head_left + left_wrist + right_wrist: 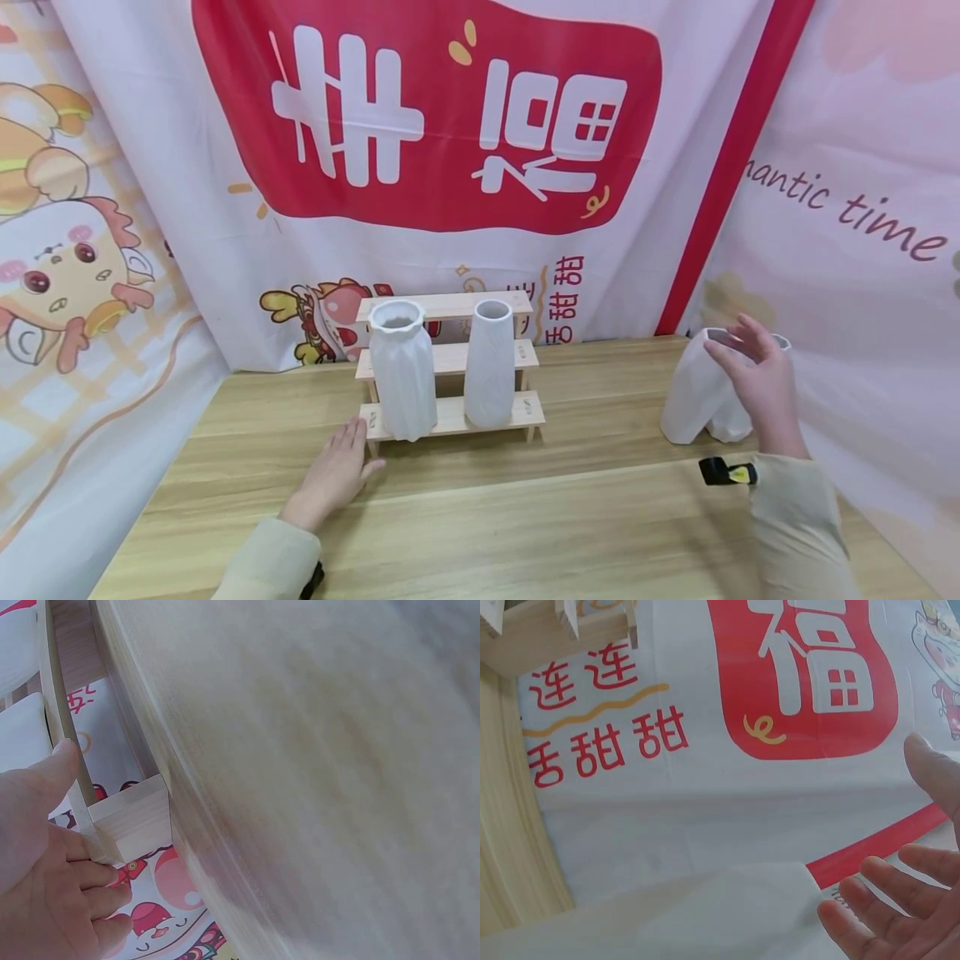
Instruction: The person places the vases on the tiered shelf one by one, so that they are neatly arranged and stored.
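A three-step wooden stand (450, 414) carries two white vases: a fluted one with a ruffled rim (405, 379) on the left and a slim tapering one (490, 367) on the right. My left hand (333, 471) lies at the stand's left end, fingers extended along its side. In the left wrist view, the thumb (60, 771) touches a board edge and the fingers are beside an end piece (135, 821). At the right, my right hand (763, 383) hovers by the rims of two more white vases, a faceted one (686, 400) and another (730, 423) partly hidden behind it. Its fingers are spread, holding nothing.
Everything stands on a wood-grain table (480, 533). Behind it hangs a white cloth backdrop with a red printed panel (450, 167). Printed cloth also borders the left and right sides, the right one (885, 333) close behind the paired vases.
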The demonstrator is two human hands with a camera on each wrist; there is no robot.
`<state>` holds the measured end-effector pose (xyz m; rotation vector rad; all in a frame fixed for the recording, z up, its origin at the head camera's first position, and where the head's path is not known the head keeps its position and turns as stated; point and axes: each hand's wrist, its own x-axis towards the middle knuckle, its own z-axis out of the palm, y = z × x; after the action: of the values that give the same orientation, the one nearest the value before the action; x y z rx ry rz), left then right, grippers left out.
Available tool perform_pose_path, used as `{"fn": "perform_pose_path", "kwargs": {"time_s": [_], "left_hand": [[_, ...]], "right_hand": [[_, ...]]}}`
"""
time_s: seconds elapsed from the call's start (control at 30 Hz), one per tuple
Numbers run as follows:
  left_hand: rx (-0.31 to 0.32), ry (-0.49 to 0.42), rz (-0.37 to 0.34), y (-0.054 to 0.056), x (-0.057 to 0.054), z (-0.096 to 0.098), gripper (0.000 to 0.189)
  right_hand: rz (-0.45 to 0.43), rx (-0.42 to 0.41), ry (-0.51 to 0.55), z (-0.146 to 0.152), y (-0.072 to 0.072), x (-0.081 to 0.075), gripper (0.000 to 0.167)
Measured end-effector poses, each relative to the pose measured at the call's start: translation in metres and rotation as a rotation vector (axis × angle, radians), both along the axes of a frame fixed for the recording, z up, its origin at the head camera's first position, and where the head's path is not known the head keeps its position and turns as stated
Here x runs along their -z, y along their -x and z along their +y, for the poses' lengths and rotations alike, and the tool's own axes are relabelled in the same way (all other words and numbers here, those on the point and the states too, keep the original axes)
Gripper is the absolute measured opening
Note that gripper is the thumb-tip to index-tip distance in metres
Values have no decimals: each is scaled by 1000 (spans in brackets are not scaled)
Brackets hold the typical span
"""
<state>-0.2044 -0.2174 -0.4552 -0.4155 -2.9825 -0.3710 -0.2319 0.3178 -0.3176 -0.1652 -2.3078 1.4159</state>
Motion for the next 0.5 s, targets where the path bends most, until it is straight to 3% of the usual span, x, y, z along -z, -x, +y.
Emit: {"fn": "perform_pose_path", "kwargs": {"time_s": [0.23, 0.5], "left_hand": [[-1, -5, -3, -1, -1, 1, 72], [-2, -2, -12, -2, -1, 1, 72]], "right_hand": [[28, 51, -42, 8, -3, 6, 72], [-22, 69, -45, 17, 0, 16, 79]]}}
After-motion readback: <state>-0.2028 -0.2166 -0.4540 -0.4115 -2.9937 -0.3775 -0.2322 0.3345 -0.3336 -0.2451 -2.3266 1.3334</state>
